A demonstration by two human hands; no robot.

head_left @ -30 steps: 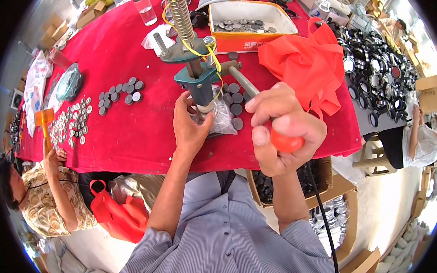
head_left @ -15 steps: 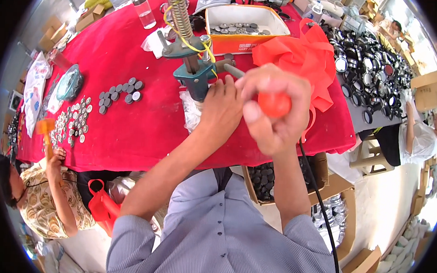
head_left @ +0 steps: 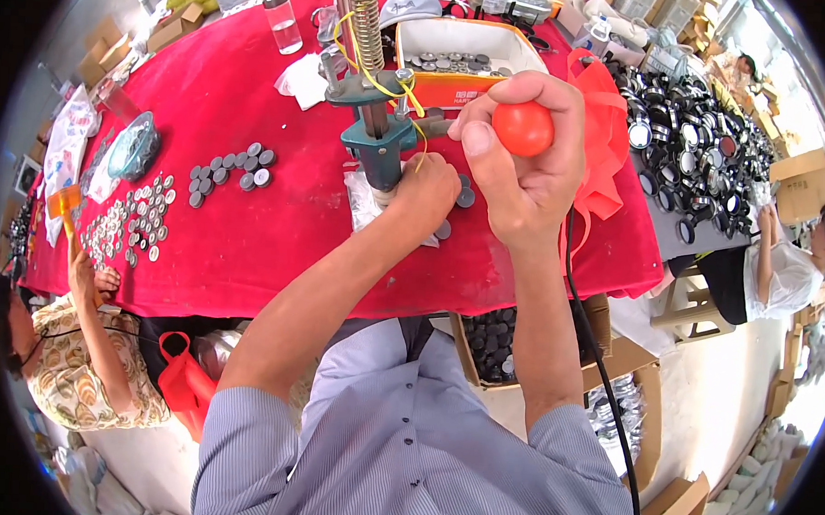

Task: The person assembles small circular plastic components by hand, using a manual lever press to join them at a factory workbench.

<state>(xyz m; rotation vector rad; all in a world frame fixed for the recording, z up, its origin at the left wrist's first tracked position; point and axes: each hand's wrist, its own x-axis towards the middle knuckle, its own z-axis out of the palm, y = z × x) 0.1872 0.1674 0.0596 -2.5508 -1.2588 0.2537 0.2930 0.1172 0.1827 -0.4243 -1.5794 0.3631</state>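
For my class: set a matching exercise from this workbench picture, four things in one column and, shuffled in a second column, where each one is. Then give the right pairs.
Things
1. orange knob
2. left hand
3. glass tumbler
4. white tray

Places
A. far side of the red table, standing alone
B. gripped in the right hand
C. at the base of the teal press
D. behind the press, holding grey discs

Pairs: 1-B, 2-C, 3-A, 4-D

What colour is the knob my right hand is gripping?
Orange-red: the round knob in the right hand shows best in the head view.
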